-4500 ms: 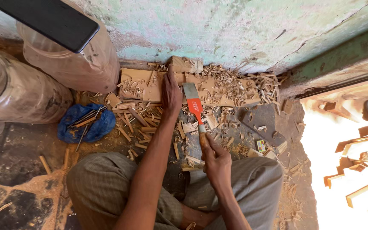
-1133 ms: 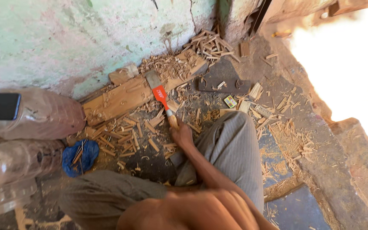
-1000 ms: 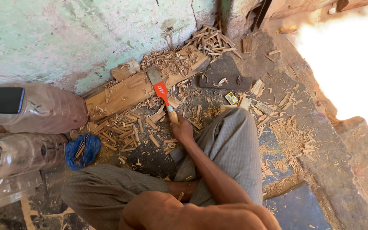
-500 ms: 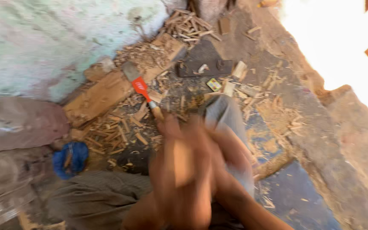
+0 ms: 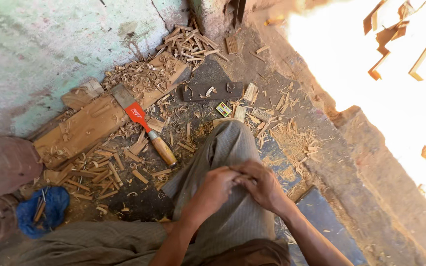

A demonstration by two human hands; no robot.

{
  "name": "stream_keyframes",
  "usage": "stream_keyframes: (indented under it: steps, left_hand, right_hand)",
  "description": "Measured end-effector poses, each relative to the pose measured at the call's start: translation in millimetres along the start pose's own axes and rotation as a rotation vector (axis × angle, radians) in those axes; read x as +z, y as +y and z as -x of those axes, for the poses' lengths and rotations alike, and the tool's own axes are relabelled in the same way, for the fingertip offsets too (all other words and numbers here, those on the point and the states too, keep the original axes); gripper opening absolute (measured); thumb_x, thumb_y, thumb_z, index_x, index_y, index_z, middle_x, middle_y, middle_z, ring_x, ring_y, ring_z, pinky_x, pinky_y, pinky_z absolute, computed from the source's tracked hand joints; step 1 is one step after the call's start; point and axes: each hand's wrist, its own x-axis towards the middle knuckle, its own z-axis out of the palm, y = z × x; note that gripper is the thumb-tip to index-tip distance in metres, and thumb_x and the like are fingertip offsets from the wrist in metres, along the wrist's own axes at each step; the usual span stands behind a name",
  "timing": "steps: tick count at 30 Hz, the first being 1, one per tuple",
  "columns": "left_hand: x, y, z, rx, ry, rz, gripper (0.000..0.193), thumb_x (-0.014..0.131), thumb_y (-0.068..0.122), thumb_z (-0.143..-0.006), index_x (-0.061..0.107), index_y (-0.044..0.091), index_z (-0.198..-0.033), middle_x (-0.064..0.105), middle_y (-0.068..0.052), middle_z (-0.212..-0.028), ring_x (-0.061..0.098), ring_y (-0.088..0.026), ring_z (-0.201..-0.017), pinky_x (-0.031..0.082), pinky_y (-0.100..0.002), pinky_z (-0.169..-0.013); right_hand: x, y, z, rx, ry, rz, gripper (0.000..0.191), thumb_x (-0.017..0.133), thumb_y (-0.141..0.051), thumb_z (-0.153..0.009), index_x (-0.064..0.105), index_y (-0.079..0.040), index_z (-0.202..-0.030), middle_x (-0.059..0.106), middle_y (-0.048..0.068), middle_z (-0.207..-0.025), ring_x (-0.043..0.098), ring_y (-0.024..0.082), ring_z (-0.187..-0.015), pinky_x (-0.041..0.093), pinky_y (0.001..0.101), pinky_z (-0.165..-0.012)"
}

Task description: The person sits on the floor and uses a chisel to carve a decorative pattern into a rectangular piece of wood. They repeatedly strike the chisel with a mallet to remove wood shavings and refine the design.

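My left hand (image 5: pixel 212 189) and my right hand (image 5: pixel 263 186) meet over my bent knee in grey trousers (image 5: pixel 228 148). Their fingers are curled and touch each other, and I see nothing held in them. A chisel (image 5: pixel 144 124) with a red-painted blade and a wooden handle lies loose on the floor to the upper left of my hands. Its blade rests on a long wooden plank (image 5: pixel 87 129) by the wall. Wood chips and shavings (image 5: pixel 109 172) are scattered around it.
A dark flat slab (image 5: pixel 212 89) and a small yellow box (image 5: pixel 223 109) lie beyond my knee. A blue cloth (image 5: pixel 43 213) and brownish containers (image 5: pixel 1 167) sit at the left. A pile of sticks (image 5: pixel 188 42) lies by the painted wall; bright glare fills the right.
My right hand has let go of the chisel, which now lies on the floor. Both hands have drawn back and come together over my knee. The view has shifted.
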Motion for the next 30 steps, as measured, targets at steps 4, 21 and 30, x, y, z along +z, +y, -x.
stream_keyframes:
  steps: [4, 21, 30]
  left_hand:
    - [8, 11, -7, -0.188, -0.287, 0.154, 0.015, 0.062, 0.002, -0.096, 0.070, -0.005, -0.106, 0.072, -0.018, -0.088, 0.071, -0.024, -0.073, 0.057, -0.037, -0.068]
    - [-51, -67, 56, -0.366, 0.030, -0.061, 0.045, 0.072, 0.025, -0.092, 0.063, 0.004, -0.131, 0.073, -0.015, -0.107, 0.071, -0.025, -0.092, 0.058, -0.040, -0.080]
    - [-40, -87, 57, -0.345, 0.093, -0.085, 0.044, 0.072, 0.026, -0.091, 0.063, 0.002, -0.128, 0.069, -0.016, -0.117, 0.069, -0.030, -0.102, 0.054, -0.044, -0.087]
  right_hand:
    - [-16, 16, 22, -0.078, -0.123, 0.116, 0.036, 0.077, -0.013, -0.085, 0.072, -0.003, -0.120, 0.076, 0.008, -0.093, 0.075, 0.018, -0.077, 0.060, 0.0343, -0.069]
    - [13, 159, 10, 0.281, 0.377, 0.342, 0.031, 0.056, -0.017, -0.103, 0.074, -0.013, -0.128, 0.077, 0.013, -0.093, 0.072, 0.020, -0.072, 0.059, 0.0368, -0.068]
    - [-26, 164, 55, 0.208, 0.123, 0.533, 0.029, 0.062, -0.017, -0.094, 0.075, -0.008, -0.118, 0.077, 0.016, -0.093, 0.075, 0.027, -0.081, 0.057, 0.0364, -0.078]
